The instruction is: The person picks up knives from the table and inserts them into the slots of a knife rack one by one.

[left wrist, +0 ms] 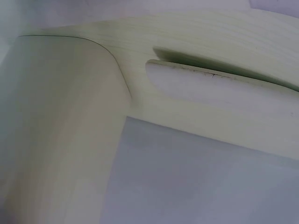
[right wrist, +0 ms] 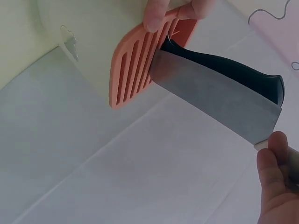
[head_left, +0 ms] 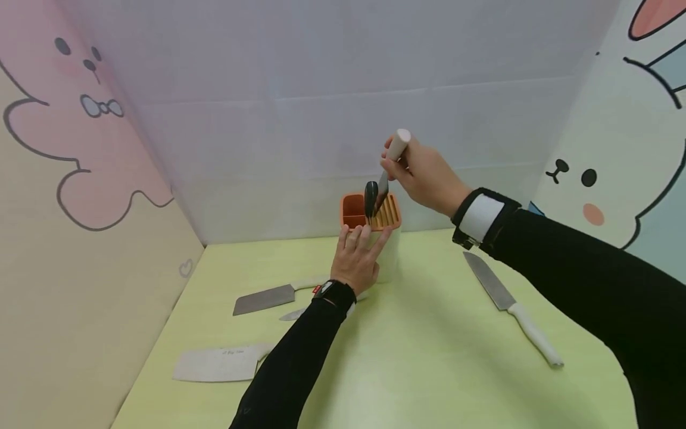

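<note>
A person in black sleeves [head_left: 568, 274] works with 2 bare hands above a pale yellow-green worktop [head_left: 429, 363]. Nearest on the left lies a broad cleaver [head_left: 217, 364], its handle partly hidden behind the left forearm; across on the right, a white-handled chef's knife [head_left: 502, 302] lies at a slant, blade tip toward the back. Farther in, a small knife [head_left: 292, 314] shows its pointed blade beside the left forearm, and just beyond it a narrower cleaver [head_left: 262, 300] lies flat, its pale handle running toward the block.

The left hand [head_left: 355, 259] rests against the front of a pale knife block [head_left: 391, 253], its fingers straight and spread, tips on the orange rim. The block stands upright near the worktop's back edge, open compartments on the left of its top and parallel slots on the right. A black handle [head_left: 371, 198] rises from the top.

Above it, the right hand [head_left: 423, 179] grips a broad-bladed knife [right wrist: 215, 95] by its white handle, fingers curled around it. The blade slants down beside the black handle to the slotted top; how deep its tip sits cannot be told. Behind hangs a white backdrop [head_left: 321, 143], flanked by 2 panels with cartoon animals [head_left: 600, 173].
</note>
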A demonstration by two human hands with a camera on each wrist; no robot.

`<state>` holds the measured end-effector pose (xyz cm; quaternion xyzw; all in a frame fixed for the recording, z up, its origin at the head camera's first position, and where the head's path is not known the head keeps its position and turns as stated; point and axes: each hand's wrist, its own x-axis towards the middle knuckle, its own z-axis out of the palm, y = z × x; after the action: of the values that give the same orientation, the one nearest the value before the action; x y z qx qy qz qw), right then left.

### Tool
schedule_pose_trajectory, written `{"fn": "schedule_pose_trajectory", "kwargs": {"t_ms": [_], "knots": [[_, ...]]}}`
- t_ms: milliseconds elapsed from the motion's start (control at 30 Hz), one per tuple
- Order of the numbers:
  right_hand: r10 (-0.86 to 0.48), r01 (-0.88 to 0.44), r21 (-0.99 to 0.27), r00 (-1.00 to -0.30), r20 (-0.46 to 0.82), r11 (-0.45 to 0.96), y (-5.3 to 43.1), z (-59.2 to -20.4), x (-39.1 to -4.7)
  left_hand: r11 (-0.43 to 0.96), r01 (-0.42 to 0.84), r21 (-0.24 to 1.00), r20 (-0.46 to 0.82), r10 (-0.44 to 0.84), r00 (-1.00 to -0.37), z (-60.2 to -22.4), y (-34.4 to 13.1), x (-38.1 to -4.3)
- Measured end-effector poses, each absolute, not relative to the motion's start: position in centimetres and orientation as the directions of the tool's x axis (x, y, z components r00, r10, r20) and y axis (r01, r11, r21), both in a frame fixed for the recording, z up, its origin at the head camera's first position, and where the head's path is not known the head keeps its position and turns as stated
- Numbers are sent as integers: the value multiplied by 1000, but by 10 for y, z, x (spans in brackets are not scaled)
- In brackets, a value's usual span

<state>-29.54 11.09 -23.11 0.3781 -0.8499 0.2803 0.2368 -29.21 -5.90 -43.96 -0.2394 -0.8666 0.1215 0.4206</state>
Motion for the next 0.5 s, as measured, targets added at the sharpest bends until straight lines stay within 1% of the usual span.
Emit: {"fn": "schedule_pose_trajectory", "kwargs": {"t_ms": [200, 400, 500], "knots": [[-564, -724, -339, -684, 463, 601, 100, -214, -309, 860, 308, -407, 668, 510, -541, -438, -57, -293], [-544, -650, -409, -760, 356, 641, 94, -211, -326, 850, 303, -431, 648, 525, -551, -438, -59, -294], [-533, -621, -437, -783, 321, 650, 88, -215, -332, 856, 287, -430, 653, 514, -556, -440, -65, -291]]}}
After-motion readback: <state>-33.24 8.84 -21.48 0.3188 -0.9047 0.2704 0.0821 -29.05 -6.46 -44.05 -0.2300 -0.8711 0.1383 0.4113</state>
